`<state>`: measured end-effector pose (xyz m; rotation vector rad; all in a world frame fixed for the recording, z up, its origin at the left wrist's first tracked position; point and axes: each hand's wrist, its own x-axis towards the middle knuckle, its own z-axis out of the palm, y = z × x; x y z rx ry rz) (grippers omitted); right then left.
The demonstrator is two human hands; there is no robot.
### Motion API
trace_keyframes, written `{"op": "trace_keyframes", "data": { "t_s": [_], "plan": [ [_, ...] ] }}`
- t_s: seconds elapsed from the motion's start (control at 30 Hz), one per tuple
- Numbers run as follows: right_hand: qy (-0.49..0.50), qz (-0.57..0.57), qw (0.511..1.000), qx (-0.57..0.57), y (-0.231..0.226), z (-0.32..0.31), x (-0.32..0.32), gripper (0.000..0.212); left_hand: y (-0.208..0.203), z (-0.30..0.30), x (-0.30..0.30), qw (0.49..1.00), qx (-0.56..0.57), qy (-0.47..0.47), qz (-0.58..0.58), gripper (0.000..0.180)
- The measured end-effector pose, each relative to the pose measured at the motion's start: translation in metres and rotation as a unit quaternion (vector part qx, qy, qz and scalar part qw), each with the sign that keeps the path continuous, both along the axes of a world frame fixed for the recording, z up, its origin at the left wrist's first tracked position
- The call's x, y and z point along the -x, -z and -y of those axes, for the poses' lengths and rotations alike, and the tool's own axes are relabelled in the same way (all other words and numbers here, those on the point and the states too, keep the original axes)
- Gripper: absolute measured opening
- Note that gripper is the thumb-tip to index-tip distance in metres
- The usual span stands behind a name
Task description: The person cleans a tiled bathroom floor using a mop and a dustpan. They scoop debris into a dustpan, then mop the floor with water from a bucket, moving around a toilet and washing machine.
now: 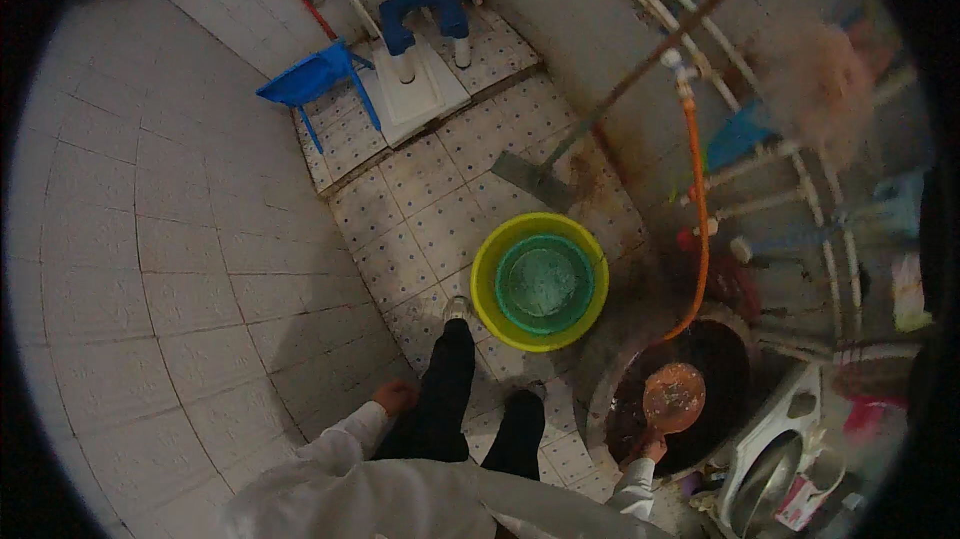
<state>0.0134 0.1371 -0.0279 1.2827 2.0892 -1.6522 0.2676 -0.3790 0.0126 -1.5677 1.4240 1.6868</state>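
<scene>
My right hand (650, 445) is closed around the handle of an orange-brown water dipper (674, 397). The dipper's round bowl is over the dark inside of a large round vat (738, 341); how much water it holds is hard to tell. From a tap (679, 63) on the right wall an orange hose (699, 209) runs down to the vat. Beside my left leg hangs my left hand (396, 397), fingers curled in and nothing seen in them. Ahead of my feet a green basin (503, 284) sits inside a wider yellow basin (482, 314) on the tiled floor.
A long-handled mop or scraper (530, 176) leans across beyond the basins. Further off are a blue toilet seat frame (425, 11) over a white squat toilet (405, 104) and a blue dustpan (312, 76). A white washstand (775, 409) stands close on my right. Pipes (830, 269) line the right wall.
</scene>
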Motion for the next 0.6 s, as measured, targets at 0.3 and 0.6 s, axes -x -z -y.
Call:
{"op": "trace_keyframes", "data": {
  "t_s": [0.3, 0.6],
  "plan": [
    [-0.705, -0.081, 0.536, -0.457, -0.123, 0.41, 0.253, 0.052, 0.003, 0.133, 0.005, 0.97, -0.052, -0.197, -0.13, 0.019],
    [-0.531, -0.022, 0.815, -0.233, -0.068, 0.61, 0.379, 0.039, -0.008, 0.156, -0.055, 0.944, 0.001, -0.296, -0.145, 0.021]
  ]
}}
